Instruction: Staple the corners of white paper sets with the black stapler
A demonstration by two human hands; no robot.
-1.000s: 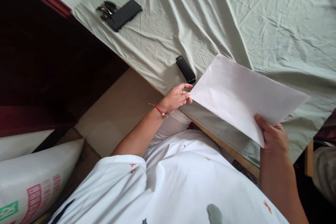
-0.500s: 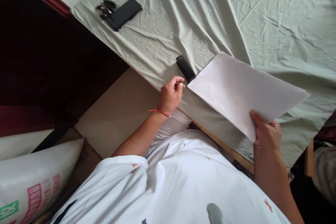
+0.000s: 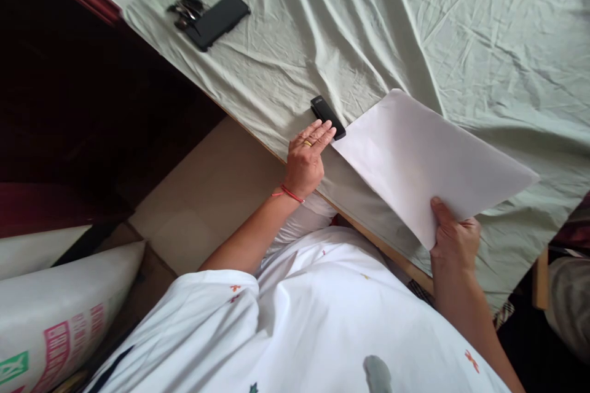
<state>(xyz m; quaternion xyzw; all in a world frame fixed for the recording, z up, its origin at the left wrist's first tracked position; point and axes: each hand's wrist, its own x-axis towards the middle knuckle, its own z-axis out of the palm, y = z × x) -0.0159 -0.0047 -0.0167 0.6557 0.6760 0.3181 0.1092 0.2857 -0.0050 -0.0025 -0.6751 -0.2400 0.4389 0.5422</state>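
Note:
My left hand (image 3: 308, 156) lies across the near side of a black stapler (image 3: 329, 116), its fingers stretched out and the fingertips on the stapler's top. It wears a gold ring and a red wrist cord. A corner of the white paper (image 3: 415, 147) meets the stapler's right end; whether that corner is inside the jaws is hidden. On the right, my right hand (image 3: 456, 236) grips the paper's near edge, thumb on top and fingers underneath. The paper is held tilted over the cloth, and whether it is one sheet or several I cannot tell.
A pale green wrinkled cloth (image 3: 286, 43) covers the table. At the far left lie a black phone-like case (image 3: 224, 19) and a bunch of keys (image 3: 187, 11). White printed sacks (image 3: 69, 307) stand at lower left, beside the dark furniture (image 3: 69, 104).
My left hand has uncurled and moved up and right onto the stapler. My right hand has shifted slightly left with the paper, whose corner now meets the stapler.

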